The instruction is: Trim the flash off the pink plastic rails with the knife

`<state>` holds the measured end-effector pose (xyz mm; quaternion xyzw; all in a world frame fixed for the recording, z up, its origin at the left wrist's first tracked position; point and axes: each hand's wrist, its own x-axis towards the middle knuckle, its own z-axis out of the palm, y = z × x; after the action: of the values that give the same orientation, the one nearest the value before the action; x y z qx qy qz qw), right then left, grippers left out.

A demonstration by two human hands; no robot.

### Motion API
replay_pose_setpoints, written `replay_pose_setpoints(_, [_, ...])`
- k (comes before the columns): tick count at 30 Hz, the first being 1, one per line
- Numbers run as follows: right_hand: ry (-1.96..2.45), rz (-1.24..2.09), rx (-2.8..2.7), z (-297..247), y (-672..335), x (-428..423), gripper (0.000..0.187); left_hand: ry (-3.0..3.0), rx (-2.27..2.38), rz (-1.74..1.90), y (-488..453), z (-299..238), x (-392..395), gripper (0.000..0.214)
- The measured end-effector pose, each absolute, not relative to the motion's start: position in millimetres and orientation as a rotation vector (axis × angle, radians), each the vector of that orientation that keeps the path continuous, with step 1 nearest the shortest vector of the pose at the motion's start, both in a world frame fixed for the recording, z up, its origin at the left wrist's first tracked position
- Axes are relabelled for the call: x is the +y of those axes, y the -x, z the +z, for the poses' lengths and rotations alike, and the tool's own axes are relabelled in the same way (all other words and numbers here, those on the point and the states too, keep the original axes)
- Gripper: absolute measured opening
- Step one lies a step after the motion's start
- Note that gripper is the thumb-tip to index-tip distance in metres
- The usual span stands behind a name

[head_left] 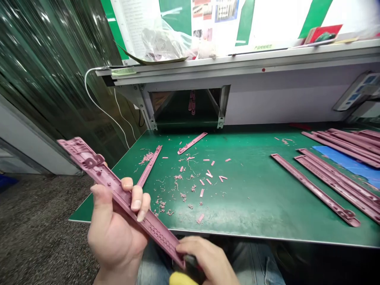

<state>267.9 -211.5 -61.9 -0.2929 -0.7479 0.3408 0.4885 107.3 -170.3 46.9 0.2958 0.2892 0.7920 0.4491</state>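
- left hand [117,225]: fingers and thumb wrapped round a pink molded plastic strip [157,233], held tilted up in the air above the surface edge
- right hand [204,257]: curled round a yellow-handled tool [181,279], dark tip at the strip's lower end, touching or almost, grip partly hidden
- green surface [252,206]: in front of the person, strip's lower end over its near edge
- pink plastic shavings [181,178] and small offcuts [208,174] scattered mid-surface
- two pink strips [191,143] lying among them
- more pink strips [335,178] piled at right, partly on a blue sheet [347,162]
- white cable [101,99] at left, running down to the surface
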Motion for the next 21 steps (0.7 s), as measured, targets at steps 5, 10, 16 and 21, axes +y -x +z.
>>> replay_pose_setpoints(5, [0.883,1.079,-1.757,-48.4,-286.6,-199.2,0.028,-1.841,1.643,2.085,-89.2,13.5,-168.1,0.084])
replay_pose_setpoints(10, [0.983,1.399,-1.776,-1.4,-317.0,-186.0,0.034,-3.080,0.948,0.787,-75.3,6.3,-175.3,0.062])
replay_pose_setpoints(16, [0.963,0.922,-2.036,-1.0,-326.6,-184.5,0.042,-3.078,0.938,0.486,-62.5,33.3,-168.2,0.052])
replay_pose_setpoints(21, [0.892,0.141,-2.389,-11.2,-316.9,-180.9,0.050,-3.249,0.743,0.255,-66.5,57.3,-166.2,0.056])
